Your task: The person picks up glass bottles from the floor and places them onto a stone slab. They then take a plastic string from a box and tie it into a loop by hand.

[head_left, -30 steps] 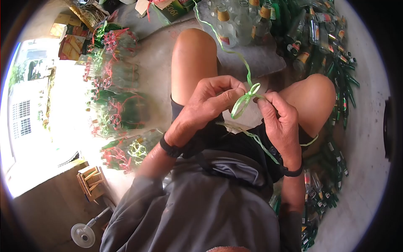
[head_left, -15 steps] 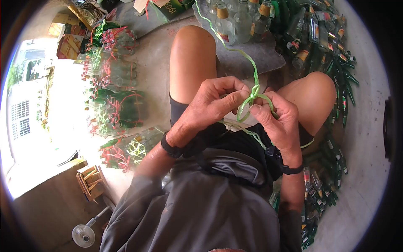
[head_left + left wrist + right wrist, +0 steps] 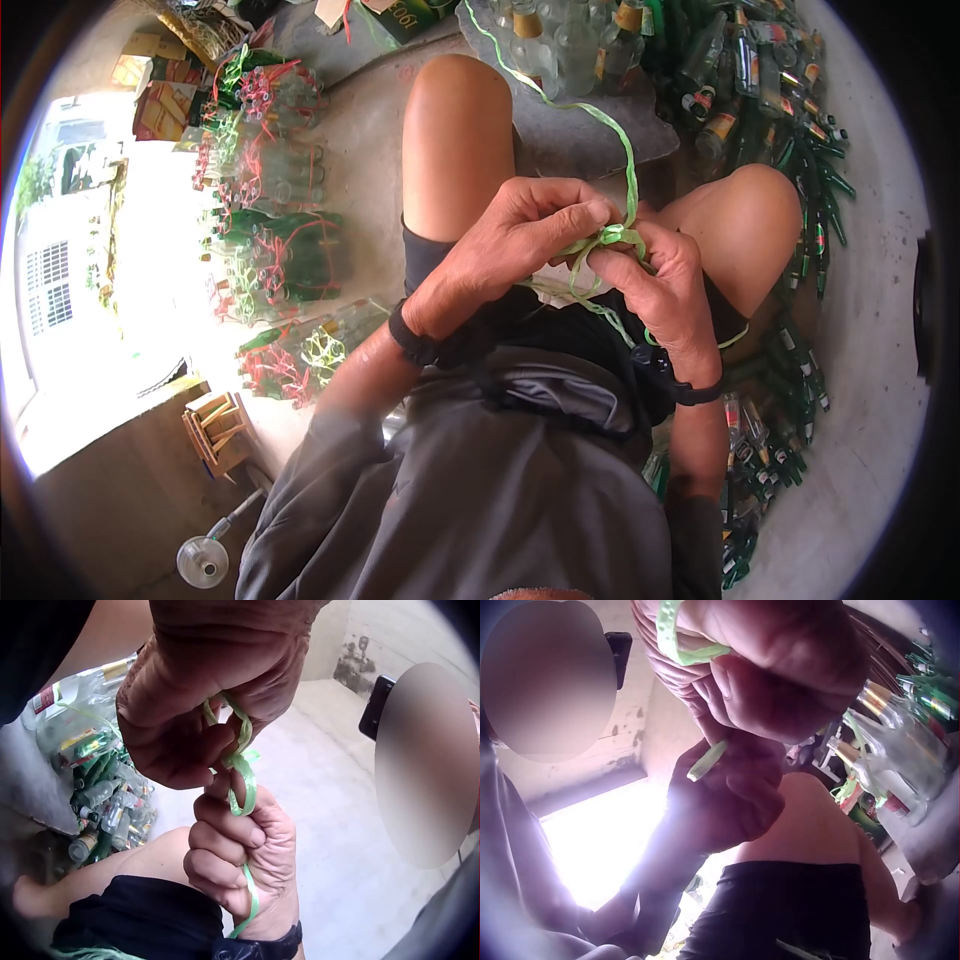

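Note:
A green plastic ribbon (image 3: 631,160) runs down from the bottles into both hands, with a small knot and loops between the fingertips. The left hand (image 3: 525,235) pinches the ribbon between thumb and fingers. Close beside it, the right hand (image 3: 665,280) has its fingers curled round the ribbon. In the left wrist view a green loop (image 3: 244,796) hangs between the left hand (image 3: 214,675) above and the right hand (image 3: 244,851) below. The right wrist view has the right hand (image 3: 772,667) near, the left hand (image 3: 731,791) behind it.
Clear bottles (image 3: 575,50) stand on a grey slab (image 3: 610,140) ahead. Piled green bottles (image 3: 800,200) lie at the right. Tied bottle bundles (image 3: 290,250) line the left, near a small wooden stool (image 3: 215,435) and a fan (image 3: 202,562). Two bare knees flank the hands.
The larger loop seen earlier has become smaller and bunched between the fingers. Both hands have drawn closer together, and the ribbon's upper length has shifted right.

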The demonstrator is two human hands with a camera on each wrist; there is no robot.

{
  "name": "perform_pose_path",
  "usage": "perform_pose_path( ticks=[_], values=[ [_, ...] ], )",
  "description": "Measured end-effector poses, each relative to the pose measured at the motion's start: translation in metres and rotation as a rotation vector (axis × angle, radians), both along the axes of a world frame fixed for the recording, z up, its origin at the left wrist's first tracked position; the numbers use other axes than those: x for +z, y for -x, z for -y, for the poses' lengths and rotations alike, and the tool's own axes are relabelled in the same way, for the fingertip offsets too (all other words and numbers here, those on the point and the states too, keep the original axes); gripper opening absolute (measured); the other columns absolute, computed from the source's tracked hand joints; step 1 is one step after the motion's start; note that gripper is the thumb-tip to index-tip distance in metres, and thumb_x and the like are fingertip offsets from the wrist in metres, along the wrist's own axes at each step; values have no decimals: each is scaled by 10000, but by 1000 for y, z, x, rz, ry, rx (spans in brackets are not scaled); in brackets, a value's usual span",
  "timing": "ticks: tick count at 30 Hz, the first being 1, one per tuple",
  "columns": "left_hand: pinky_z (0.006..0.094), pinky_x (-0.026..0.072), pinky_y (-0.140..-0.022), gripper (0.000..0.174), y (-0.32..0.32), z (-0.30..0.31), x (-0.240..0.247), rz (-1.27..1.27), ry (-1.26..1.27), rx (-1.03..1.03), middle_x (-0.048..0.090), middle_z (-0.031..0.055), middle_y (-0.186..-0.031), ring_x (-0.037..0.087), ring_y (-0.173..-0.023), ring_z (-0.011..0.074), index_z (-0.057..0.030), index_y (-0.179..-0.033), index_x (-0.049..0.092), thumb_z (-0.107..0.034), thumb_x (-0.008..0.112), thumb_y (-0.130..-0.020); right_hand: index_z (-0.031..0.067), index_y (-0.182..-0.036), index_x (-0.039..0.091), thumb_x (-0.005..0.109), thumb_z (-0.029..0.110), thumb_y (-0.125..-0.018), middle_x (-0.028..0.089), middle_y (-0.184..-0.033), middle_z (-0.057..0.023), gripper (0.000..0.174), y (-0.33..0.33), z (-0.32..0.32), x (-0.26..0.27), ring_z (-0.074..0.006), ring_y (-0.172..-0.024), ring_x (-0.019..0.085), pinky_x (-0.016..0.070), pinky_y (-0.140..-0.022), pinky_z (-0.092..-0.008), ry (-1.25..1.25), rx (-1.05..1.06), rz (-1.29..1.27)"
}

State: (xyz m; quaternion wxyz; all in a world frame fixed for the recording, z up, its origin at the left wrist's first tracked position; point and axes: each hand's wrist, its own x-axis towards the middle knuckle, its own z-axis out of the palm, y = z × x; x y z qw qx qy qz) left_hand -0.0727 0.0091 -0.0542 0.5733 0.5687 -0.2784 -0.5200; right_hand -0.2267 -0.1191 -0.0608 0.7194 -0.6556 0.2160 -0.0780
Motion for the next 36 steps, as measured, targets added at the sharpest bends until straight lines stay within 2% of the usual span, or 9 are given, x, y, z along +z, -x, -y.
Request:
perform_pose_path(
  ticks=[2, 6, 16, 23, 25, 28, 32, 34, 36],
  values=[
    [229, 442, -722, 270, -3, -1, 0, -25, -6, -24, 642, -28, -911, 540, -828, 50, -7, -1048, 708, -257, 608, -1031, -13, -925, 737, 730, 107, -898, 675, -737, 21, 123, 1, 1, -1, -24, -677, 562, 458, -620, -219, 24, 6, -14],
    [248, 466, -780, 255, -5, 0, -3, -24, 0, -74, 657, -21, -938, 565, -878, 65, -11, -1034, 706, -252, 628, -1014, -29, -924, 732, 739, 98, -879, 677, -743, 18, 135, 2, 5, 0, -27, -703, 568, 458, -642, -221, -96, 30, -52],
    [247, 493, -794, 169, -5, 0, -7, -148, -20, -145, 680, -7, -922, 609, -880, 70, -8, -978, 714, -172, 673, -980, -52, -950, 722, 731, 17, -830, 725, -828, -36, 139, 4, 6, -7, -51, -766, 618, 502, -710, -233, -158, 78, -100],
    [237, 474, -720, 215, -4, -3, -11, -223, -36, -47, 677, 7, -892, 598, -813, 68, -5, -975, 699, -214, 650, -990, -17, -930, 744, 723, 73, -854, 667, -755, 23, 119, 1, 4, -1, -29, -711, 554, 449, -692, -216, -128, 104, -163],
    [238, 468, -704, 222, -3, -4, -13, -241, -47, -30, 675, 8, -884, 596, -795, 73, -9, -980, 694, -224, 642, -994, 6, -873, 729, 712, 89, -863, 598, -693, 54, 85, -1, 0, -3, -24, -673, 505, 417, -677, -210, -158, 75, -128],
    [245, 466, -687, 219, 0, -3, -21, -354, 21, 35, 667, 11, -868, 597, -774, 83, -21, -979, 677, -235, 637, -1001, 12, -808, 688, 708, 87, -862, 549, -655, 71, 94, 2, 0, -12, -22, -660, 484, 410, -684, -212, -123, 99, -106],
    [260, 472, -675, 222, -2, -4, -23, -412, 39, 78, 642, 9, -833, 598, -741, 99, -34, -964, 661, -251, 636, -1005, 22, -745, 652, 710, 94, -850, 523, -624, 69, 139, 1, -2, -12, -28, -646, 475, 398, -694, -212, -101, 106, -98],
    [262, 472, -669, 225, -2, -4, -23, -430, 66, 90, 633, 5, -820, 595, -731, 101, -35, -961, 659, -255, 636, -1006, 20, -725, 655, 715, 104, -837, 521, -613, 55, 152, 4, -2, -18, -39, -637, 474, 394, -692, -220, 1, 142, -102],
    [250, 447, -606, 218, -1, -1, -20, -423, 74, 162, 621, -2, -758, 571, -672, 84, -45, -863, 652, -217, 659, -997, 20, -715, 653, 715, 106, -833, 515, -607, 50, 159, 4, -3, -15, -44, -631, 470, 394, -670, -228, -1, 146, -106]
  ],
)
